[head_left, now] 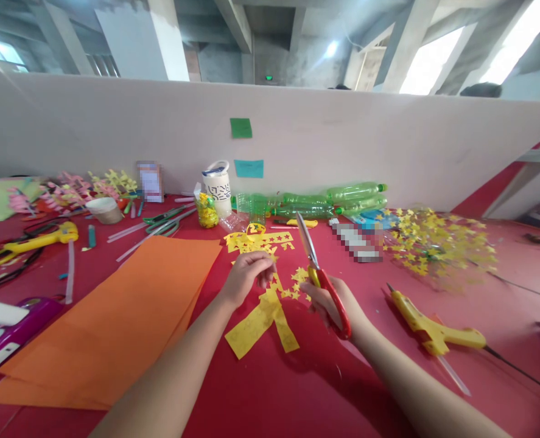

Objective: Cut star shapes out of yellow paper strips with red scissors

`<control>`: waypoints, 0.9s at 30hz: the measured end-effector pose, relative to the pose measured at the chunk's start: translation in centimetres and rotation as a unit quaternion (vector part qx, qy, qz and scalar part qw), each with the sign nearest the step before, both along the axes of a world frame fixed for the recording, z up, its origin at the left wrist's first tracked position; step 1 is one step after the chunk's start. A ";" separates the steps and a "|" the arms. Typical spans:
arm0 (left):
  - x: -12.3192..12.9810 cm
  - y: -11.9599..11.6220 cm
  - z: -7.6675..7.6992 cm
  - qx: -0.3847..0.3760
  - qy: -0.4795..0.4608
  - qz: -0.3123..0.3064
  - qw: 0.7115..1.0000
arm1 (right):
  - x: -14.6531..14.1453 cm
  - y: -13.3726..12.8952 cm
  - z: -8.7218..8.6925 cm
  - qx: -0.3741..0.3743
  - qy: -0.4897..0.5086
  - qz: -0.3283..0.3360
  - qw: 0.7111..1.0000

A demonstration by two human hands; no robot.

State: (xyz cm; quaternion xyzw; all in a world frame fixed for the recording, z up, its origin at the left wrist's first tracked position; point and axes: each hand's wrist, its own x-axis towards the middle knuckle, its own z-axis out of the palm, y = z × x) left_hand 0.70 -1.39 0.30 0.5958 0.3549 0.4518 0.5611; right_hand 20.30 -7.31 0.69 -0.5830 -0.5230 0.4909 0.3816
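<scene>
My right hand [331, 301] grips a pair of scissors [331, 292] with red and yellow handles, the blades pointing up and away. My left hand [251, 274] hangs over the middle of the table with its fingers curled together; whatever they may hold is hidden. Below it lie yellow paper strips [254, 325]. Small yellow paper stars [297, 289] are scattered between my hands. Beyond my left hand are yellow sheets [251, 242] with star-shaped holes punched in them.
Orange sheets [123, 310] cover the left side. Glue guns lie at the right [434, 325] and left [45, 238]. Green plastic bottles [315, 204], a white cup [218, 185] and a jar of yellow pieces [207, 211] stand along the partition [319, 134]. A yellow star bunch [434, 243] sits right.
</scene>
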 end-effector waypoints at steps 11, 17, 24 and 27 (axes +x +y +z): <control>2.6 -2.1 -0.8 -0.053 0.088 -0.165 0.981 | -0.5 -0.1 0.8 0.001 0.019 0.005 1.000; 1.0 -0.4 -0.8 -0.017 0.092 -0.033 0.995 | 0.9 1.0 0.3 0.021 -0.099 -0.049 0.994; -0.8 1.8 -1.7 0.055 0.181 0.092 0.978 | 2.3 2.5 -1.1 0.023 -0.156 -0.072 0.985; -1.1 1.8 -2.2 0.122 0.272 0.038 0.954 | 2.6 2.8 -1.4 0.032 -0.161 -0.088 0.982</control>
